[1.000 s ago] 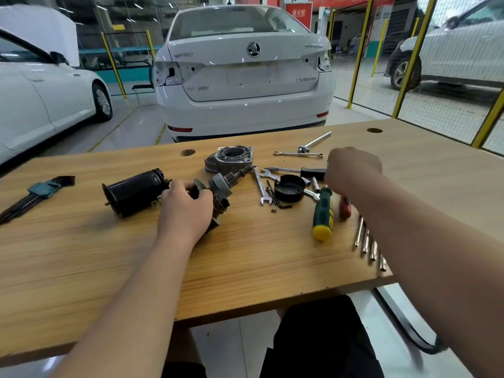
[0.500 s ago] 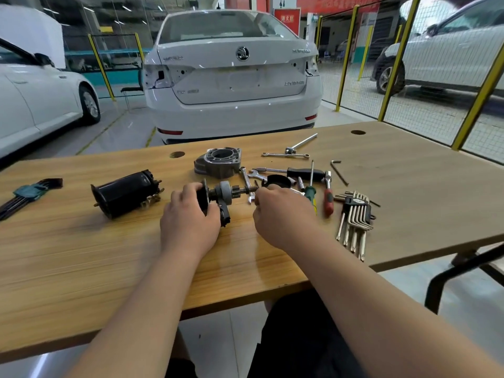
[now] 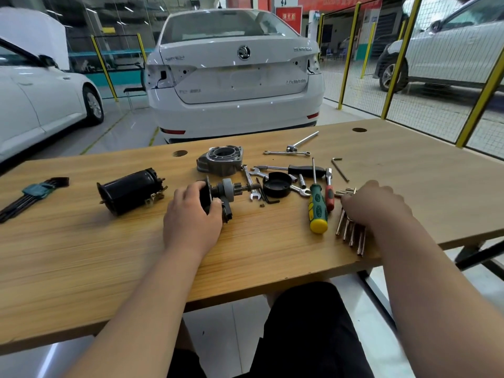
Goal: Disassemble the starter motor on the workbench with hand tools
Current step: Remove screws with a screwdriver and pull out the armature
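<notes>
The starter motor lies in pieces on the wooden workbench (image 3: 81,257). My left hand (image 3: 191,219) grips the pinion shaft assembly (image 3: 227,190) by its black end, near the middle of the bench. The black motor body (image 3: 128,190) lies to the left, apart from my hand. A grey nose housing (image 3: 222,159) stands behind, and a black end cap (image 3: 276,184) sits to the right. My right hand (image 3: 373,207) rests on the silver hex key set (image 3: 350,233) near the front right edge, fingers curled over its top.
A green and yellow screwdriver (image 3: 316,205), a red-handled driver (image 3: 329,196), spanners (image 3: 249,178), a black-handled driver (image 3: 302,170), a loose hex key (image 3: 339,169) and a ratchet bar (image 3: 301,141) lie at centre right. Another hex key set (image 3: 30,193) lies far left. A white car (image 3: 234,77) stands behind.
My right hand has moved from beside the shaft assembly to the right, onto the silver hex key set. My left hand keeps its hold on the assembly.
</notes>
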Demonstrator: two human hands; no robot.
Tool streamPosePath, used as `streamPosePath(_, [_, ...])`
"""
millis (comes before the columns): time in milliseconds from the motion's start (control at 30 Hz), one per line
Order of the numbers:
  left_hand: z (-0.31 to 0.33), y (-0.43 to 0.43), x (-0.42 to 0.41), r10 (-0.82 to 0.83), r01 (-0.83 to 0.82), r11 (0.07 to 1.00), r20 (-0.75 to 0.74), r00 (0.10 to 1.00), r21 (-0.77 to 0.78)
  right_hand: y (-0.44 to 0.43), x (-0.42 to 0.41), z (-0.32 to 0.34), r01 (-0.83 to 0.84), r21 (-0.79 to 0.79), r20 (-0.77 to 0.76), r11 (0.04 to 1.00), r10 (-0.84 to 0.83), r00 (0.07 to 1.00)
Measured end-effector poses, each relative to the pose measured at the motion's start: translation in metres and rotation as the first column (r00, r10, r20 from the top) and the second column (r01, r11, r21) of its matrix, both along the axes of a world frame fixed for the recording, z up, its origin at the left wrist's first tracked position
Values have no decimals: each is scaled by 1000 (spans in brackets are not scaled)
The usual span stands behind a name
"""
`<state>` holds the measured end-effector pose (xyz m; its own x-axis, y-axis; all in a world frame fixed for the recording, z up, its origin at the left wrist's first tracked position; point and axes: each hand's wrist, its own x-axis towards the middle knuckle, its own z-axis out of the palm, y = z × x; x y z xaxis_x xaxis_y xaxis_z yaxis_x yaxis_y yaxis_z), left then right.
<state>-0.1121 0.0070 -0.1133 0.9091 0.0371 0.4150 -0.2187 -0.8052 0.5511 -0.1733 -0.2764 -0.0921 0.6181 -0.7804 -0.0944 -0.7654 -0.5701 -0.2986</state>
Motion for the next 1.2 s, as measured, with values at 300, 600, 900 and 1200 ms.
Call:
streamPosePath(300, [2,2,-2,-24,24,1000,-26,999,9,-12,2,16,-62,243,245,968,0,970])
streamPosePath(600, [3,3,-30,-341,396,909,311,887,-133,99,5,35,-715,659,701,233,-535,472])
streamPosePath(900, [18,13,-23,-475,496,295,326,818,-817,216,10,-8,-682,656,557,-323,-402,727])
streamPosePath(1200, [34,52,-6,-812,182,-179,250,528,-967,154,-1,1,-745,645,709,-171,497,500])
